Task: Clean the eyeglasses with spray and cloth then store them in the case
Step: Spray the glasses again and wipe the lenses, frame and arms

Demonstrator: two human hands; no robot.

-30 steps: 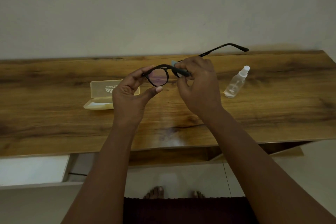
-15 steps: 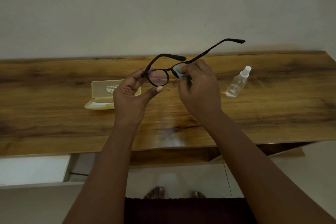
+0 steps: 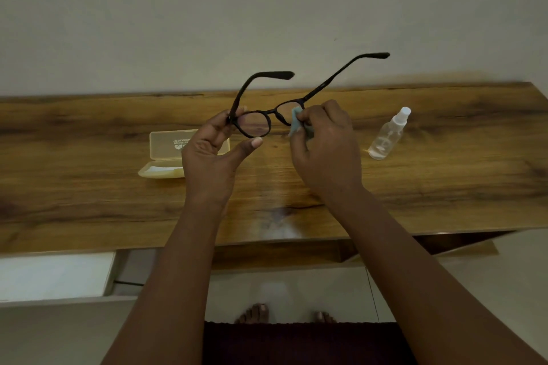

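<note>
While the wood-grain tabletop [image 3: 89, 201] bears the open yellow plastic case [image 3: 166, 157] left of centre, black round-framed eyeglasses [image 3: 255, 124] are gripped above it by the left hand [image 3: 210, 157]; a pale blue cloth [image 3: 296, 124] is pinched on one lens by the right hand [image 3: 323, 148]. Wiping is judged underway; folding the arms is called for next.

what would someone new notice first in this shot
The black eyeglasses held up mid-frame, temples open: the left hand pinches the frame's left end while the right hand presses a pale blue cloth on the right lens. On the wooden table, an open yellow case lies left and a spray bottle right.
</note>
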